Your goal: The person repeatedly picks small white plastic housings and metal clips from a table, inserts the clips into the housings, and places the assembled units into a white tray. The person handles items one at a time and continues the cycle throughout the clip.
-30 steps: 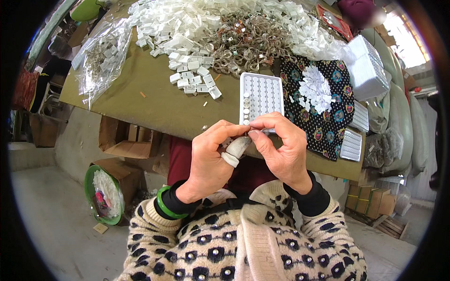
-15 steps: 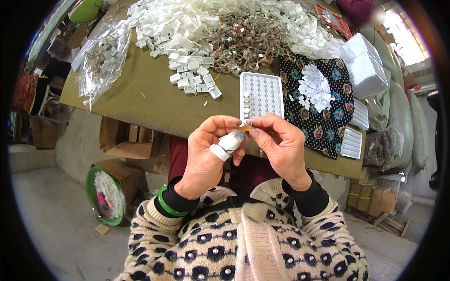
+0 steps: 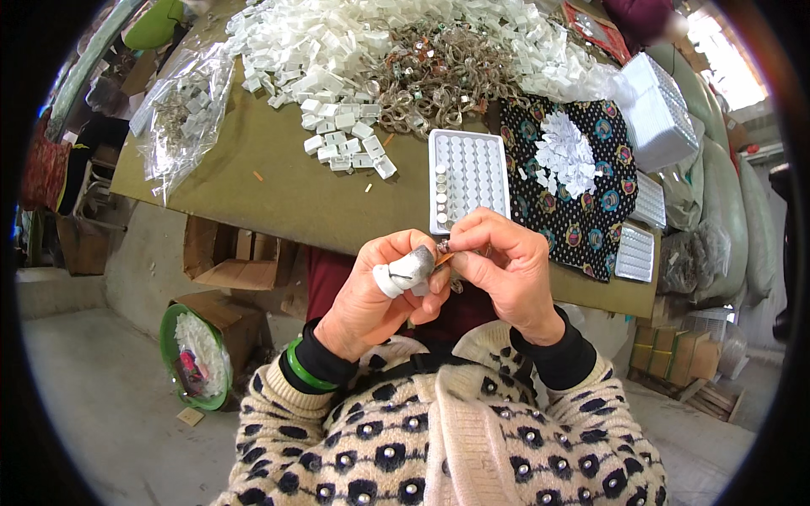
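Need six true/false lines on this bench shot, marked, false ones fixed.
1. The left hand wears a white finger cover. True.
2. Both wrists are bare. False: the left one has a green bangle.
3. White chips lie on the dark cloth. True.
4. The tray is left of the cloth. True.
5. Every tray cell holds a disc. False: discs show only along its left side.
6. The hands are far apart. False: the right hand is close to the left, at an orange strip.

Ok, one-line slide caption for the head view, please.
Left hand and right hand meet at a small orange piece near a white tray holding round pieces.
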### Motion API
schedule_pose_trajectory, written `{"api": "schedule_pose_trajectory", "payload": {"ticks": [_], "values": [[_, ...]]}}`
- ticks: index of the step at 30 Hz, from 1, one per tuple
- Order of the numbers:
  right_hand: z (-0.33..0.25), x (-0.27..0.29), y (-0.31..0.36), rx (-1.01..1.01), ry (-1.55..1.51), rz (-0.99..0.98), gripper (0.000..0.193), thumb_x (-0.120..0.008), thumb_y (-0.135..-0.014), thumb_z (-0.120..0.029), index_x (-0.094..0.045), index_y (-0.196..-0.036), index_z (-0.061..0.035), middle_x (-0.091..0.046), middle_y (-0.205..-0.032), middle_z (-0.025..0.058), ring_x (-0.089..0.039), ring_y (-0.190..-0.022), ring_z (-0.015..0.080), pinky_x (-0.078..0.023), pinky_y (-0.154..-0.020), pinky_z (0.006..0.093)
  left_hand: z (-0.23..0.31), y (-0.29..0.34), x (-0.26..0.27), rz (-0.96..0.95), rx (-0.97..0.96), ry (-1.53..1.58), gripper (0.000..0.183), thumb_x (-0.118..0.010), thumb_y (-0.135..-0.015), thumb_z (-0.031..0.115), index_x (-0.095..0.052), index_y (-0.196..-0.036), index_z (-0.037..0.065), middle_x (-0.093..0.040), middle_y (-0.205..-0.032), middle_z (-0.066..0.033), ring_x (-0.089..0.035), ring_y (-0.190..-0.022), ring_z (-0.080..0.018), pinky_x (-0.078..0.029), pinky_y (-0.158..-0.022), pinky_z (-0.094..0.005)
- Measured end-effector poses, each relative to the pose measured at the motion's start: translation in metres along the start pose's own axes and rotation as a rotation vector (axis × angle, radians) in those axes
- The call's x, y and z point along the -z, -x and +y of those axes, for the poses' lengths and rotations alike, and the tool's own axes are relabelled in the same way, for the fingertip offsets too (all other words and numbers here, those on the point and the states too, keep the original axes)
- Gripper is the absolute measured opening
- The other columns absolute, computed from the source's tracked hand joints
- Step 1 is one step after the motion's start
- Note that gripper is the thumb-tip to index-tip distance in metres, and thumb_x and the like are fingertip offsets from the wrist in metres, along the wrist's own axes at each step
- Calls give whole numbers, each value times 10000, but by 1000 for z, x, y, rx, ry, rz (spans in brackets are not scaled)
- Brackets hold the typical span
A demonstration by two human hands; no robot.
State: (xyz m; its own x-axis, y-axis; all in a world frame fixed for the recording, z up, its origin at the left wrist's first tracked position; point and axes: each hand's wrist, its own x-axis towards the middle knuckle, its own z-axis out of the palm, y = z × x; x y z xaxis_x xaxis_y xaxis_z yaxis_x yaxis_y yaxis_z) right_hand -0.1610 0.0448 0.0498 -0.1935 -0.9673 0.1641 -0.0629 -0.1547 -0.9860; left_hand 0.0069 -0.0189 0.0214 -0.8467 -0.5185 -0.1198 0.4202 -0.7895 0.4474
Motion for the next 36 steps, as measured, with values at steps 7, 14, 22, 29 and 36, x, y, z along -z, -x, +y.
{"api": "schedule_pose_trajectory", "payload": {"ticks": [7, 14, 22, 29, 36], "values": [[0, 2, 2, -246, -334, 9, 115, -482, -731, 81, -585, -759, 38, -625, -946, 104, -555, -831, 140, -439, -791, 250, -2, -1, 0, -77, 61, 192, 178, -661, -946, 220, -583, -986, 65, -587, -818, -67, -557, -650, -169, -416, -491, -262], [1, -6, -2, 494, 417, -22, 177, -639, -827, 89, -633, -975, -9, -645, -895, 107, -623, -751, 249, -496, -673, 310, 4, 3, -5, 35, 72, 111, 235, -633, -967, 281, -584, -1053, 68, -509, -714, -41, -474, -580, -165, -396, -488, -268], [8, 2, 6, -212, -338, -3, 84, -589, -971, -25, -575, -1048, 6, -631, -820, 69, -595, -665, 116, -475, -612, 214, 69, -43, 24, 174, -829, -1840, 328, -624, -746, -86, -666, -1045, 42, -640, -951, -77, -601, -819, -236, -487, -716, -329], [8, 9, 5, -306, -384, -33, 116, -580, -999, -94, -567, -1073, -5, -597, -828, 19, -538, -668, 57, -463, -609, 199, 90, -70, 39, -160, -672, -2352, 433, -590, -701, -69, -660, -1102, 78, -610, -1032, -68, -557, -988, -278, -466, -847, -381], [13, 5, 0, -314, -403, -22, 89, -601, -974, -53, -567, -1037, 0, -629, -846, 60, -598, -661, 114, -464, -579, 209, 97, -69, 36, -239, -571, -2471, 341, -608, -716, -38, -664, -1033, 75, -576, -978, -75, -568, -954, -274, -476, -807, -383]]}}
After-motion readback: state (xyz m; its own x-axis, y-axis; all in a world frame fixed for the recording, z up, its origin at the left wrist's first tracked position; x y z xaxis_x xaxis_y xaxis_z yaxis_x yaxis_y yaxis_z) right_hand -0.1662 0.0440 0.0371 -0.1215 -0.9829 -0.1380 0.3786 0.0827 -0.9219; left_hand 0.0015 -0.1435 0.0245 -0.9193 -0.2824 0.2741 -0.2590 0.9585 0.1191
